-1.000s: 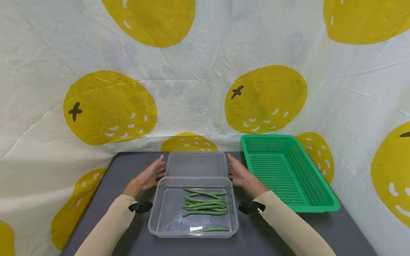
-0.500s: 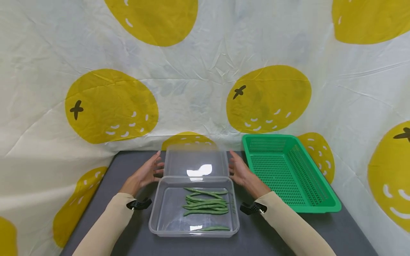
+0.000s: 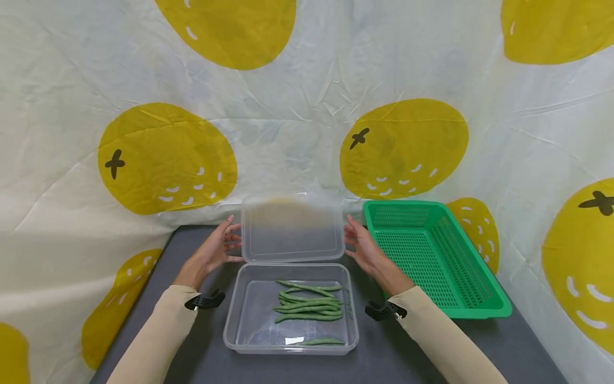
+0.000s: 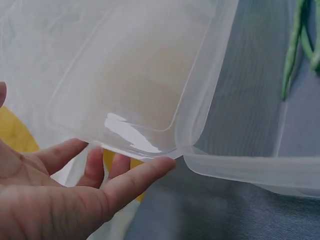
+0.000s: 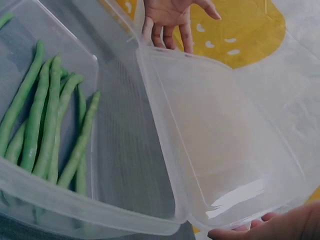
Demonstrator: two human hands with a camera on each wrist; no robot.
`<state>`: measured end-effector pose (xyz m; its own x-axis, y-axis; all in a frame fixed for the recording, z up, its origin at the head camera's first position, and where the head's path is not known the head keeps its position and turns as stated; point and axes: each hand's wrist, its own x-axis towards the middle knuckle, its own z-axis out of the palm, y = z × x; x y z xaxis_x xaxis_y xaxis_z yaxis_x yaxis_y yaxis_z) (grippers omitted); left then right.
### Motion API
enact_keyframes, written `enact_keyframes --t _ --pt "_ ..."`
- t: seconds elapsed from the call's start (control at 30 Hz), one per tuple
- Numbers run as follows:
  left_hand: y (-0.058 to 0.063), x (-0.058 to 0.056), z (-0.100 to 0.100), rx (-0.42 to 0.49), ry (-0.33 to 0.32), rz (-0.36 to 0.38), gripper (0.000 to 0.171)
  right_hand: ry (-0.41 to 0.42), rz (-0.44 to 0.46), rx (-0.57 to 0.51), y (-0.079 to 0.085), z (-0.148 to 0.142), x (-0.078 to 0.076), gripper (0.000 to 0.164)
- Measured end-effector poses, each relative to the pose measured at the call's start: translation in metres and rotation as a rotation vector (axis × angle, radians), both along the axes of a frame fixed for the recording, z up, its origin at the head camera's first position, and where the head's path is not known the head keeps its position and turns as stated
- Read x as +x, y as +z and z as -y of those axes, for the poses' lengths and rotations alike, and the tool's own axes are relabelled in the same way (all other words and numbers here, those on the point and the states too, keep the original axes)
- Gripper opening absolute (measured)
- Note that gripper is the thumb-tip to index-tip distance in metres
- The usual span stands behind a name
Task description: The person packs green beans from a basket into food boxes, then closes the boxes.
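A clear plastic lid [image 3: 292, 229] stands tilted up behind a clear rectangular container [image 3: 249, 344], its lower edge at the container's far rim. Several green beans [image 3: 309, 306] lie inside the container, mostly bunched towards its right side, with one apart near the front. My left hand [image 3: 211, 253] is at the lid's left edge; in the left wrist view its extended fingers [image 4: 142, 177] touch that edge, the thumb held away. On the opposite side my right hand [image 3: 369, 256] has its fingers spread along the lid's right edge. In the right wrist view those fingertips are partly hidden by the lid.
A green perforated basket [image 3: 479, 309] sits on the dark table [image 3: 268, 373] to the right, close to my right forearm. A white cloth [image 3: 288, 149] with yellow fruit prints hangs behind and at both sides. Black bands [image 3: 203, 301] circle both wrists.
The lid has gone from lying flat behind the container to tilting upward, its far edge raised. Both hands have risen and moved slightly apart along with it. Container, beans and basket stay put.
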<state>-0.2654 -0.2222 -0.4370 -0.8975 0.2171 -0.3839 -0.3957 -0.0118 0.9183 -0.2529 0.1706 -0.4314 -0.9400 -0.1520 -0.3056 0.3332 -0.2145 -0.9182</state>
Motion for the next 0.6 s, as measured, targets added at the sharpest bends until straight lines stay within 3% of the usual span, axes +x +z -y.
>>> enact_keyframes --t 0.23,0.47,0.6 --pt "0.005 0.002 -0.001 -0.011 -0.066 -0.045 0.083 -0.021 -0.002 0.011 0.004 -0.006 0.000 0.070" --pt "0.010 0.008 0.000 0.003 -0.047 -0.085 0.082 0.047 -0.035 0.061 0.008 -0.012 0.004 0.075" --pt "0.013 0.011 0.001 0.031 -0.037 -0.122 0.075 0.035 -0.047 0.037 0.007 -0.018 0.006 0.064"
